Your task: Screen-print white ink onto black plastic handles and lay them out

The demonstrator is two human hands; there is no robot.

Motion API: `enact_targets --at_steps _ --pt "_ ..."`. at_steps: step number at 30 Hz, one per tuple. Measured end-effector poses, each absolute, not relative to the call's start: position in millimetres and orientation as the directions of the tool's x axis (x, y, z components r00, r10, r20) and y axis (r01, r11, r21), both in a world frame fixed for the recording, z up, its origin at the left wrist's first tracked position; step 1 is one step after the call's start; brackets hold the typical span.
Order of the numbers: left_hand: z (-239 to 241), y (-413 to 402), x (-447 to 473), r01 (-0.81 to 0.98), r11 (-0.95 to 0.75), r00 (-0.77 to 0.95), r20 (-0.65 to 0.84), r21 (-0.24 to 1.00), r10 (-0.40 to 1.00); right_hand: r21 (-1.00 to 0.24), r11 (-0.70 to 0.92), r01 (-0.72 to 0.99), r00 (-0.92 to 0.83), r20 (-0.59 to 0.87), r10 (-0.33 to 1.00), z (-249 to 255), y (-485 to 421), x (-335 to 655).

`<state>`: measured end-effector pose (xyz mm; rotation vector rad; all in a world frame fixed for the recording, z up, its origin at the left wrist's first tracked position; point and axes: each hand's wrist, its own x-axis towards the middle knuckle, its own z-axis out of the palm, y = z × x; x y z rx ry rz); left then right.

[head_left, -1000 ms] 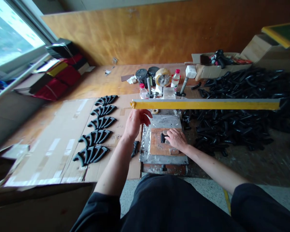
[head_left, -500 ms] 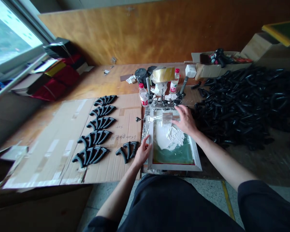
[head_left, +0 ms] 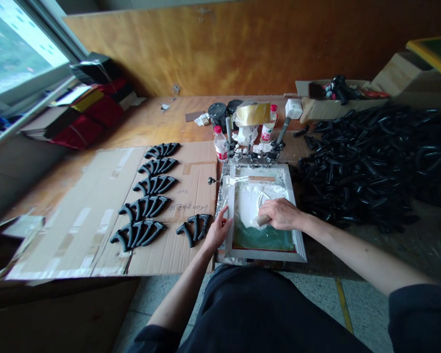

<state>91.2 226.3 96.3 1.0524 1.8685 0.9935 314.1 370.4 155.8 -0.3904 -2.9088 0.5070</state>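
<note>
A silver-framed printing screen (head_left: 298, 245) with green mesh lies flat in front of me, thick white ink (head_left: 248, 206) spread over its middle. My right hand (head_left: 281, 214) is closed around a small squeegee (head_left: 264, 220) at the lower edge of the ink; the fingers hide much of it. At the screen's left edge is my left hand (head_left: 218, 229), fingers apart, fingertips at the frame and nothing visible in them. A brown strip (head_left: 261, 179) lies across the top of the mesh. Clamps (head_left: 255, 156) stand at the screen's far end.
Curved black plastic parts (head_left: 143, 208) lie in rows on cardboard (head_left: 106, 196) at left, with a shorter group (head_left: 194, 229) near my left hand. A large heap of black parts (head_left: 356, 162) fills the right. Red-capped bottles (head_left: 220, 144) and black tubs (head_left: 217, 115) stand behind the clamps.
My right hand has moved from the top of the screen down toward me and closed on the squeegee. White ink now shows drawn lower. My left hand stays at the frame.
</note>
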Motion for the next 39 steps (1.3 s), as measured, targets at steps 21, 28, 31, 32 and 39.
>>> enact_targets --at_steps 21,28,31,32,39 --pt "206 237 103 -0.025 0.084 -0.438 -0.087 0.996 0.895 -0.609 0.534 0.586 -0.299 0.45 0.841 199 493 352" --pt "253 290 110 -0.054 -0.208 -0.438 0.164 0.977 0.884 -0.513 0.607 0.607 -0.514 0.329 0.792 113 423 351" --pt "227 281 125 -0.142 -0.106 -0.479 0.025 0.984 0.877 -0.317 0.691 0.65 -0.676 0.173 0.716 94 379 318" --pt "211 273 132 -0.203 0.016 -0.425 -0.103 0.979 0.899 -0.281 0.67 0.687 -0.666 0.125 0.735 95 368 309" --pt "126 210 160 -0.529 0.442 -0.142 -0.589 0.724 0.795 -0.46 0.806 0.373 -0.842 0.198 0.503 126 311 287"
